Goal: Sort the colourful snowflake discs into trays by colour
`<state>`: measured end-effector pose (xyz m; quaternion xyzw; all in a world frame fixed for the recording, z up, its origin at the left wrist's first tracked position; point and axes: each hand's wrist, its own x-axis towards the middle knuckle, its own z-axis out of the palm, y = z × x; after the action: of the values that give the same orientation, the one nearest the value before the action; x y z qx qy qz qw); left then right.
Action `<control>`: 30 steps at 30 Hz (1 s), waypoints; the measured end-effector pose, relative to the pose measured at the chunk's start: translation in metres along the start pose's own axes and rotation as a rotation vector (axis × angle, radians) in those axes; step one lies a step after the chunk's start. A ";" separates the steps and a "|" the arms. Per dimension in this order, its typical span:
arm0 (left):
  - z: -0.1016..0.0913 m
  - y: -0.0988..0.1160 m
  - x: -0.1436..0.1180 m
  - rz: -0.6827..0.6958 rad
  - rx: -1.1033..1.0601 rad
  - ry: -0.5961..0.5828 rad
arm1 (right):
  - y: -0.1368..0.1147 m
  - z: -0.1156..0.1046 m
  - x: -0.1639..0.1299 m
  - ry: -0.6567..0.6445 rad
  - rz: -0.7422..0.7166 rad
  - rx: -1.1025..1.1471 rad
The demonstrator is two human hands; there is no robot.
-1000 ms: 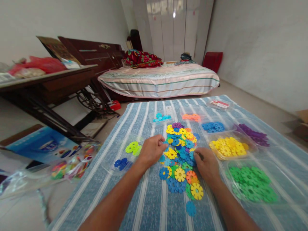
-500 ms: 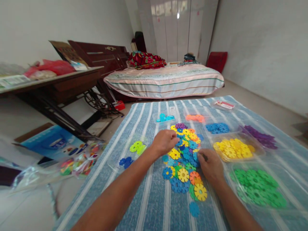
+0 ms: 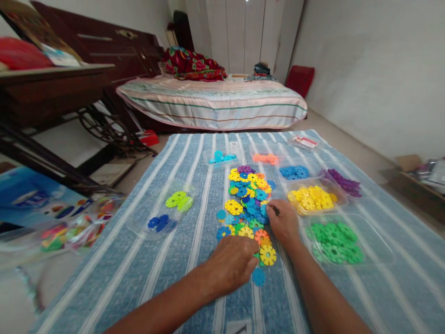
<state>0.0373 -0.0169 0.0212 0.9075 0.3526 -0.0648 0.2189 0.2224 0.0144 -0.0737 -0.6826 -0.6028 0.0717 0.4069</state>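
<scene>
A mixed pile of flower-shaped plastic discs (image 3: 233,207) in several colours lies in the middle of the striped cloth. Over its near left part is my left hand (image 3: 234,260), fingers curled together beside a yellow disc (image 3: 268,255) and a loose blue disc (image 3: 258,277). What those fingertips hold, if anything, is hidden. My right hand (image 3: 284,223) rests at the pile's right edge with its thumb and fingers drawn in, touching the discs there. I cannot make out whether a disc is between them.
Clear trays of sorted discs flank the pile: green (image 3: 335,241), yellow (image 3: 311,198), blue (image 3: 294,172), purple (image 3: 344,182), orange (image 3: 265,158) and light blue (image 3: 222,157). At left, another tray holds lime discs (image 3: 179,200) and dark blue discs (image 3: 160,222). A bed (image 3: 215,104) stands beyond.
My left hand has come from the far part of the pile to its near end, fingers still closed. My right hand stays at the pile's right edge. The view has shifted right and down.
</scene>
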 end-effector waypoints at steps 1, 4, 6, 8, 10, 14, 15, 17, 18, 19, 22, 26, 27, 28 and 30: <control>0.002 0.001 0.000 -0.010 0.000 -0.013 | 0.000 0.000 0.000 0.003 0.000 0.000; 0.008 0.006 0.001 -0.046 0.004 -0.020 | 0.000 0.000 0.000 0.017 -0.008 0.005; 0.012 0.010 0.001 -0.065 0.006 -0.020 | 0.000 0.000 0.000 0.020 -0.013 0.011; 0.014 0.013 0.002 -0.083 0.015 -0.036 | 0.000 -0.001 0.000 0.017 -0.014 0.014; 0.017 0.015 0.003 -0.102 0.025 -0.053 | -0.002 -0.003 0.000 0.014 -0.016 0.016; 0.022 0.017 0.001 -0.095 0.012 -0.042 | -0.004 -0.004 0.000 0.024 -0.016 0.011; 0.023 0.017 0.000 -0.086 0.004 -0.034 | -0.004 -0.004 0.000 0.026 -0.014 0.010; 0.026 0.018 -0.003 -0.074 -0.005 -0.023 | -0.004 -0.004 0.000 0.029 -0.010 0.011; 0.027 0.018 -0.004 -0.069 -0.005 -0.022 | -0.004 -0.004 -0.001 0.028 -0.008 0.012; 0.028 0.018 -0.005 -0.061 -0.004 -0.024 | -0.004 -0.004 -0.001 0.026 -0.006 0.013; 0.030 0.018 -0.008 -0.026 -0.007 -0.038 | -0.004 -0.004 0.000 0.019 0.001 0.011; 0.032 0.018 -0.010 -0.003 -0.020 -0.049 | -0.003 -0.004 0.000 0.021 0.006 0.011; 0.032 0.018 -0.009 -0.001 -0.027 -0.054 | -0.004 -0.004 0.000 0.024 0.006 0.012; 0.032 0.017 -0.009 0.001 -0.036 -0.063 | -0.004 -0.003 0.000 0.026 0.006 0.012; 0.032 0.017 -0.009 0.004 -0.052 -0.077 | -0.004 -0.003 -0.001 0.029 0.004 0.011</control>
<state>0.0431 -0.0478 0.0009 0.8990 0.3436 -0.0902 0.2562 0.2213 0.0121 -0.0694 -0.6826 -0.5950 0.0656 0.4192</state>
